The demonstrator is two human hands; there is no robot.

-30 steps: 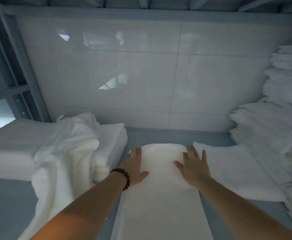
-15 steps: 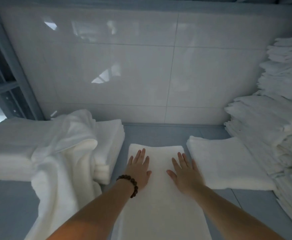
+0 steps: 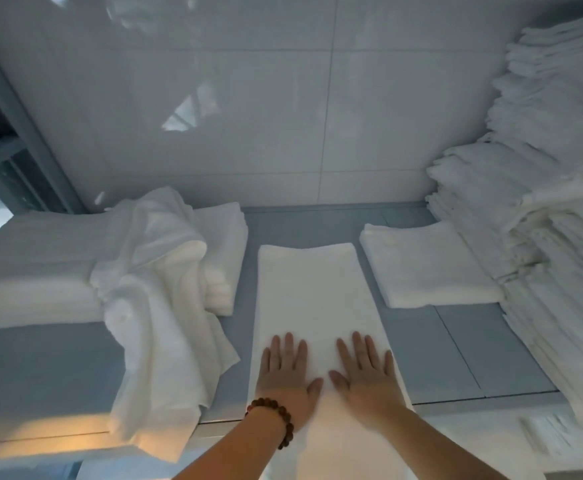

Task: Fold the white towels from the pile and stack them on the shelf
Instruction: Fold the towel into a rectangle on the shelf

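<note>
Both hands lie flat, fingers straight and slightly spread, on a white towel (image 3: 309, 289) already folded into a long strip on a grey shelf (image 3: 456, 358). The left hand (image 3: 285, 379), a bead bracelet (image 3: 276, 422) at its wrist, and the right hand (image 3: 366, 379) press side by side on the strip's near half and grip nothing. The strip's near end hangs over the shelf's front edge. A folded towel (image 3: 425, 268) lies just right of the strip, and beyond that rises a tall pile (image 3: 553, 202). To the strip's left, a loose towel (image 3: 165, 306) drapes over a low stack (image 3: 41, 271). The strip looks soft, light and limp, so it would likely sag and lose its fold if lifted from one point. The two near corners look the best places to pinch it, drawing the end up and over toward the far edge. Once folded small, it is probably best carried on flat palms slid beneath it.
</note>
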